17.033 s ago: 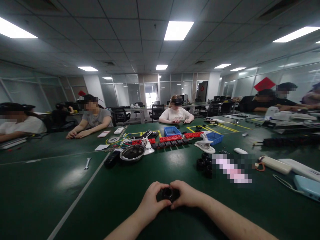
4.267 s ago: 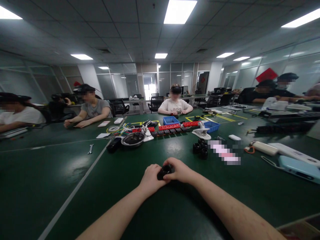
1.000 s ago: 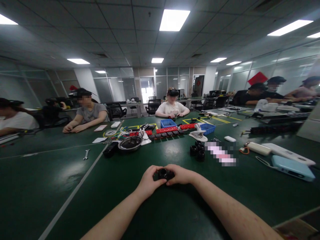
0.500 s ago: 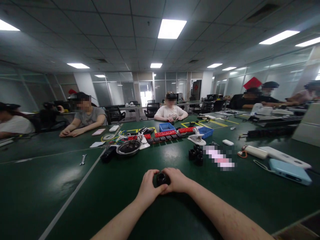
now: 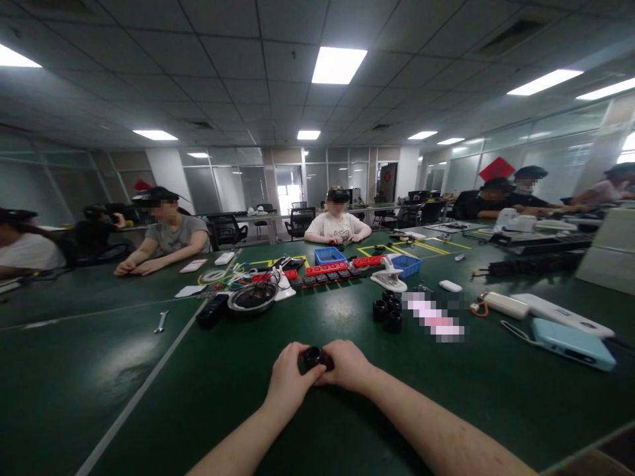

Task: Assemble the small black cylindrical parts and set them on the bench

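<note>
Between my two hands is a glossy black round part (image 5: 313, 357) with a round hole in its upper face; its exact kind cannot be made out. My left hand (image 5: 289, 378) curls around its left side, thumb across the near side. From the right, the fingers of my right hand (image 5: 348, 367) close on the same part and hide some of it. Both hands are low over the green tabletop (image 5: 223, 390). Ahead and to the right stands a cluster of several similar black round parts (image 5: 387, 311).
Further off lie a round black speaker-like piece (image 5: 253, 297), a red row of blocks (image 5: 326, 268), blue bins (image 5: 329, 256), and a white clamp (image 5: 389, 275). A wrench (image 5: 161, 322) is at left; a light blue power bank (image 5: 573, 344) is at right. Other people sit around the table.
The black part and both hands have shifted slightly left and down in the view, and the right hand covers more of its right side. The camera has tilted slightly.
</note>
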### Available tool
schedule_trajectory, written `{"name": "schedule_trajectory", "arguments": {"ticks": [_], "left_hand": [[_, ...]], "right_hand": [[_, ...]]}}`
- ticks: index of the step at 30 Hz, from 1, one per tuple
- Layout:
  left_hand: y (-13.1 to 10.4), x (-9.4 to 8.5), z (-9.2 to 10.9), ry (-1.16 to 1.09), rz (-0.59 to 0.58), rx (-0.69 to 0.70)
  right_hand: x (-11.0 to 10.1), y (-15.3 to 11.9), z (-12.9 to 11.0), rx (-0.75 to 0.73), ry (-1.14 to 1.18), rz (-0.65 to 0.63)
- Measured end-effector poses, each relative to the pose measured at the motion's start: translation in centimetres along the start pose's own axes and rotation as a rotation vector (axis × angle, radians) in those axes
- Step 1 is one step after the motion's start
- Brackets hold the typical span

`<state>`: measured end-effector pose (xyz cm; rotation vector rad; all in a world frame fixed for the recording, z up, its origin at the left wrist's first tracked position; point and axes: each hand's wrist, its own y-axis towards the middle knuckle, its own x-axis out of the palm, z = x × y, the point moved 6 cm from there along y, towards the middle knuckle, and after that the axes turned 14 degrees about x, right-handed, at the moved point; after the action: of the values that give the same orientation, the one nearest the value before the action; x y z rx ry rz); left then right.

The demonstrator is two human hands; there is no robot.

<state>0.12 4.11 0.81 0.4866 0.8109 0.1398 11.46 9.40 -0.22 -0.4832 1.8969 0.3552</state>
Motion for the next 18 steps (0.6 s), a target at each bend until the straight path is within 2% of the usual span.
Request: {"name": "schedule_trajectory", "arguments": {"ticks": [3, 5, 7, 10, 12, 14, 16, 18], "left_hand": [[0.1, 0.0, -0.3, 0.009, 0.018, 0.003], [0.3, 0.0, -0.3, -0.056, -0.008, 0.046], [0.3, 0.2, -0.2, -0.136, -0.061, 0.09], [0.3, 0.3, -0.1, -0.202, -0.13, 0.133], [0.2, 0.4, 0.0, -0.207, -0.149, 0.142], [0.1, 0.4, 0.1, -0.203, -0.159, 0.149], [0.1, 0.6, 0.2, -0.193, -0.149, 0.144], [0.1, 0.6, 0.1, -0.158, -0.104, 0.105]], "right_hand": [[-0.5, -0.3, -0.7, 0.028, -0.13, 0.141], [-0.9, -0.4, -0.5, 0.017, -0.082, 0.128], [-1.1, -0.3, 0.1, -0.052, 0.05, 0.027], [-1.0, -0.2, 0.8, -0.172, 0.245, -0.2], [-0.7, -0.1, 1.3, -0.183, 0.328, -0.316], [-0.3, -0.1, 1.5, -0.143, 0.369, -0.368], [-0.1, -0.1, 1.4, -0.072, 0.327, -0.315], [-0.3, -0.2, 0.8, 0.003, 0.179, -0.169]]}}
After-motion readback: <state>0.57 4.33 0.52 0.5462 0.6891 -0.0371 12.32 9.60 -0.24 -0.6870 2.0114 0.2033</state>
